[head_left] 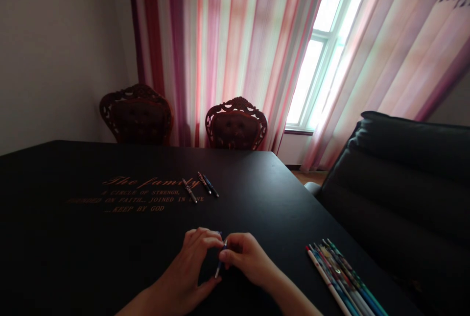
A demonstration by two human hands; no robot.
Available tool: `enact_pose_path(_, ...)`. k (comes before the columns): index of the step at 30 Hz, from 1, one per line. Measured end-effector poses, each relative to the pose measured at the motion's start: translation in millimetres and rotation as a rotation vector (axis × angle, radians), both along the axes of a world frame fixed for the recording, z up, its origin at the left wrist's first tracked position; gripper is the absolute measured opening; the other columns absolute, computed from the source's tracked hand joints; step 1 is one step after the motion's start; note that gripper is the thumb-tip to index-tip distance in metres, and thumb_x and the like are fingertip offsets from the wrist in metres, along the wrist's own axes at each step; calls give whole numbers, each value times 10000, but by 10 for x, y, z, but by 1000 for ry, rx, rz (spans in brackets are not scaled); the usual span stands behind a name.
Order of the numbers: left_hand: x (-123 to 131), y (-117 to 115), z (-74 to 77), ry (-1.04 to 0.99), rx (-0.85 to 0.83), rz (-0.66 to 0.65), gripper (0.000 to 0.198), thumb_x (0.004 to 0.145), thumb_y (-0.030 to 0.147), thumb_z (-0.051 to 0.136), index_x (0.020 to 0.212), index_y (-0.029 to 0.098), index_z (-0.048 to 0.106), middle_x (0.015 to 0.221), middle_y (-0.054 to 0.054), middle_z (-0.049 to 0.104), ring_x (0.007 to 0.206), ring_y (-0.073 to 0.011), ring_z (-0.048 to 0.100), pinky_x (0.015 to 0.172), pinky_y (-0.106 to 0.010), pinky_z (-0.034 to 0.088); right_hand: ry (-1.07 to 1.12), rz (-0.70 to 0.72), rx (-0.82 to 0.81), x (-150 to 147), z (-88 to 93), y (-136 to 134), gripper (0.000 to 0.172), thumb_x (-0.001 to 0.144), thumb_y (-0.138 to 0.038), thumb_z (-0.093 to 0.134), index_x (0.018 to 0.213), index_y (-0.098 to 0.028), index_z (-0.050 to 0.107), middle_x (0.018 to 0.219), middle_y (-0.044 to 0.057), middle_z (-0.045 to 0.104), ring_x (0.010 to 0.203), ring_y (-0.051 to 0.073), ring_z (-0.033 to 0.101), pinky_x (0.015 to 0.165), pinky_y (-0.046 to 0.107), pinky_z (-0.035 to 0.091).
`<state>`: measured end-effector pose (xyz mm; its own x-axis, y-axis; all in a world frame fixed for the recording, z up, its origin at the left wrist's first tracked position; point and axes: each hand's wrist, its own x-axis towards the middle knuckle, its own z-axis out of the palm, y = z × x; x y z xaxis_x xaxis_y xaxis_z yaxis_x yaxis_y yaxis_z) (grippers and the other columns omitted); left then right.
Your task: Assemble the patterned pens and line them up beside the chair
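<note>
Right of the lettering (pixel 134 193) and nearer, the right hand (pixel 247 257) pinches a blue pen (pixel 219 267); the left hand (pixel 189 262) curls beside it, perhaps for steadying, its grip unclear; three pens (pixel 190 191) rest at the lettering's right end, probably leaving room.

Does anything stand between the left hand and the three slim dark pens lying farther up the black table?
Nothing visible does: only matte black tabletop lies between the left hand and the three slim dark pens. The right hand pinches a slim blue-and-silver pen, off that path.
</note>
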<state>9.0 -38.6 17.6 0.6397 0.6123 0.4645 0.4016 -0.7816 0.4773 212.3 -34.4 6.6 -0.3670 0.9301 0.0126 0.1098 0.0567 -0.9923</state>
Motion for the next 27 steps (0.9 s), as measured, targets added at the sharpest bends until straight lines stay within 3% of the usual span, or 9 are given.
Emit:
enact_pose_path(15,31,-3,-36,-6,-4,-20,446,769,117,633,1036,272,311,1146,-74,547,1056,-248,522,929,-434,420,-24,8,0,-1,-9,-4,309,719,-423,749,652,-155,611,591,-27,581,557,103,477,522,210,330)
enact_pose_path(22,44,-16,-46,-19,42,-24,433,765,86,615,1031,267,326,1140,-66,561,1068,-243,530,947,-445,415,6,31,41,36,-67,38,446,867,-547,545,744,-133,655,602,2,586,566,115,516,565,228,388)
enact_pose_path(27,61,-17,-69,-39,52,-1,447,728,60,613,1013,265,336,1092,-50,582,1053,-237,539,964,-445,405,-20,-20,71,14,-79,37,467,870,-560,531,711,-135,639,572,2,571,535,113,499,536,226,373)
